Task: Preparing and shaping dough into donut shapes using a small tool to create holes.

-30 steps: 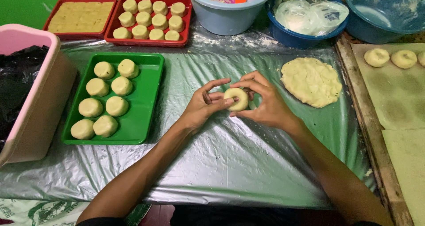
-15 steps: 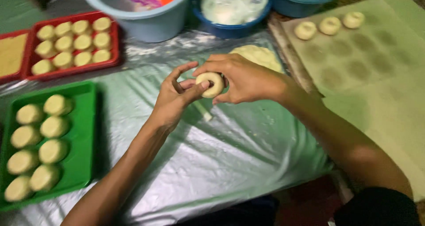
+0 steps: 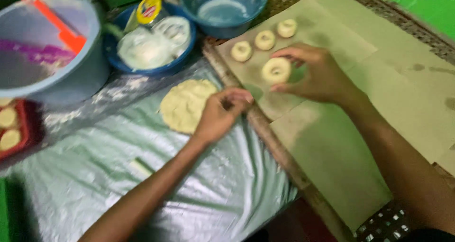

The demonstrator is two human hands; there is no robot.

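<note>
Head view: right hand [image 3: 318, 76] holds one dough ring [image 3: 276, 70] beside three others [image 3: 265, 39].

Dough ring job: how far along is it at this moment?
Done: three dough rings lie on the brown paper. In hand: the right hand holds a fourth ring at the paper, while the left hand hangs beside it. Left: the flat dough on the foil remains unshaped.

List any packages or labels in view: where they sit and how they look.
Lid label: round, yellow with red and blue, on a container in the blue bowl at top centre.
Plastic bags: clear, crumpled, whitish, in the same bowl.
No signs or screens.
</note>
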